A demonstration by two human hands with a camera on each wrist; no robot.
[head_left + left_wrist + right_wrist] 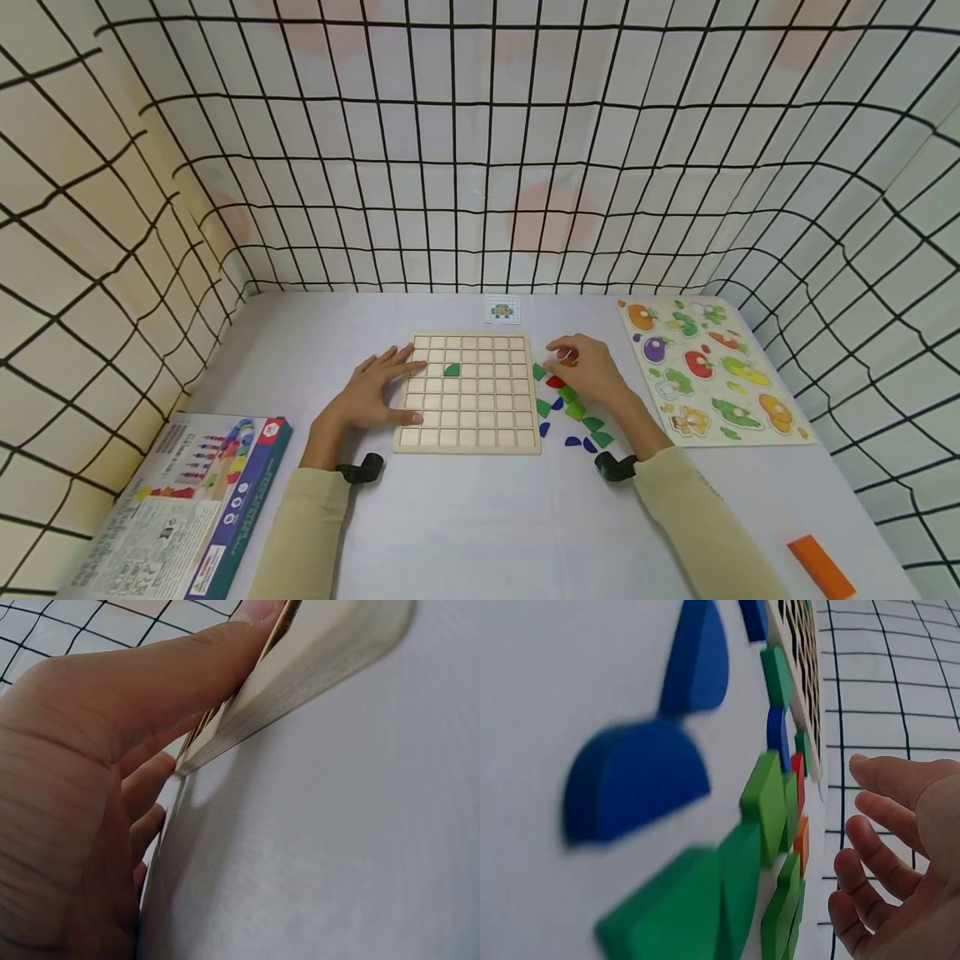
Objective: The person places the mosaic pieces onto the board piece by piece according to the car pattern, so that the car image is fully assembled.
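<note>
A pale wooden grid board [476,410] lies on the table with one green quarter-round piece [452,370] in its upper left part. My left hand [369,390] rests at the board's left edge, fingers spread, thumb [172,682] over the rim. To the right of the board my right hand [591,368] hovers above loose coloured pieces, its fingers loosely bent. The right wrist view shows nothing between those fingers [885,847]. Below lie a red piece [555,382], an orange piece [802,844], several green pieces [575,410] and blue half-rounds [641,780].
Behind the board lies a small pattern card [502,310]. A vegetable puzzle board [705,367] is at the right, with an orange block [821,567] nearer the front. A printed box [202,500] lies at the left. Black netting [472,162] surrounds the table's back and sides.
</note>
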